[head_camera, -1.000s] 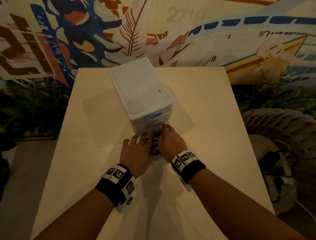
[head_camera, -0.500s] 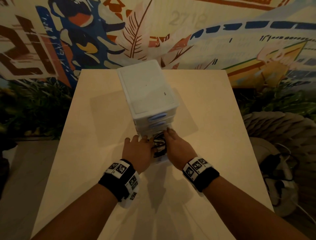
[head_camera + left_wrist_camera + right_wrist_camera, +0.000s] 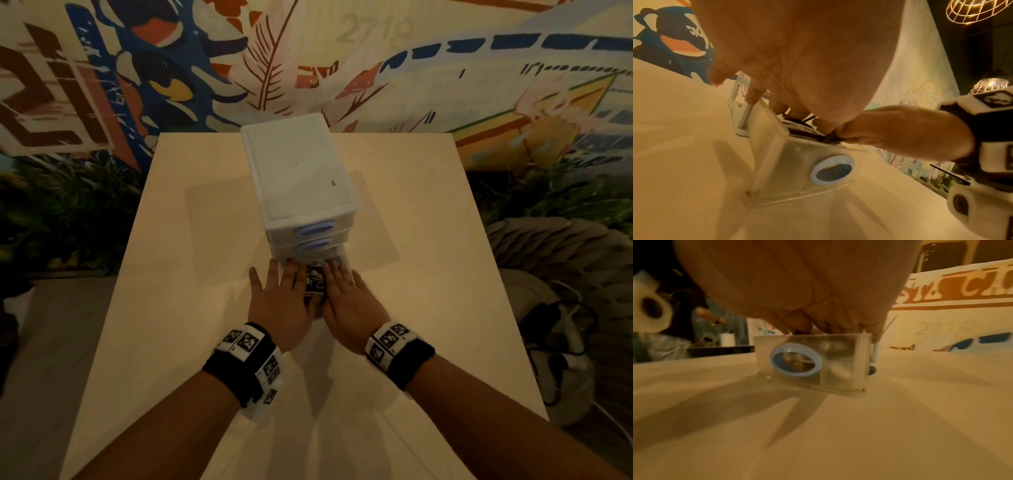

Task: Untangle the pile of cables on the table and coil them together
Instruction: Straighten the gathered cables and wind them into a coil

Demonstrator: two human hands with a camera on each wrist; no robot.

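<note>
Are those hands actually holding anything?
Both hands, left hand and right hand, press flat on cables in the open bottom drawer; no closed grip is visible.

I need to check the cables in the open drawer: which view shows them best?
The head view: the cables show from above between both hands. The left wrist view catches only dark strands at the drawer rim under the fingers; in the right wrist view the hand hides them.

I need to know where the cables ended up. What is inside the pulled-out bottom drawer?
Dark and white cables lie in the bottom drawer, between the left hand and right hand, which rest flat over it. The hands cover most of the drawer, so the rest is hidden.
</note>
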